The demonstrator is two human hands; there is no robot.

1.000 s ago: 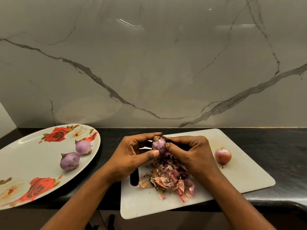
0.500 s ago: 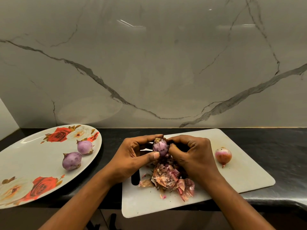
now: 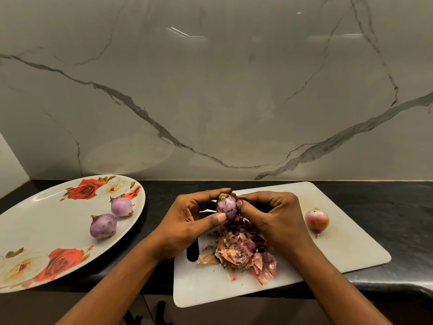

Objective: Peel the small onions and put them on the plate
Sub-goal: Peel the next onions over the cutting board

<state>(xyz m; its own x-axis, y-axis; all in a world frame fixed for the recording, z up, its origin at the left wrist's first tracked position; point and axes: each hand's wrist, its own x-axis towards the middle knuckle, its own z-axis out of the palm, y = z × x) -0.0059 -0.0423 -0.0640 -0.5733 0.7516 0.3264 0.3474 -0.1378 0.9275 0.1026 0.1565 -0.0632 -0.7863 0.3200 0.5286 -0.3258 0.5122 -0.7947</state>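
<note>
Head view: the left hand (image 3: pixel 187 221) and the right hand (image 3: pixel 274 214) are close together, both holding one small onion (image 3: pixel 226 207) just above the white board (image 3: pixel 339 242); the left hand pinches it top and bottom with finger and thumb; the right hand nips its side. It looks light, round and hard, and likely slippery once bare, so the two ends seem best to hold. Two peeled onions (image 3: pixel 103 225) lie on the plate (image 3: pixel 46 219); one unpeeled onion (image 3: pixel 317 220) waits on the board.

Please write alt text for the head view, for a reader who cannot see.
The left hand and right hand pinch a small purple onion over a pile of skins on a white cutting board. Two peeled onions lie on the rose-patterned plate; one unpeeled onion sits on the board.
</note>
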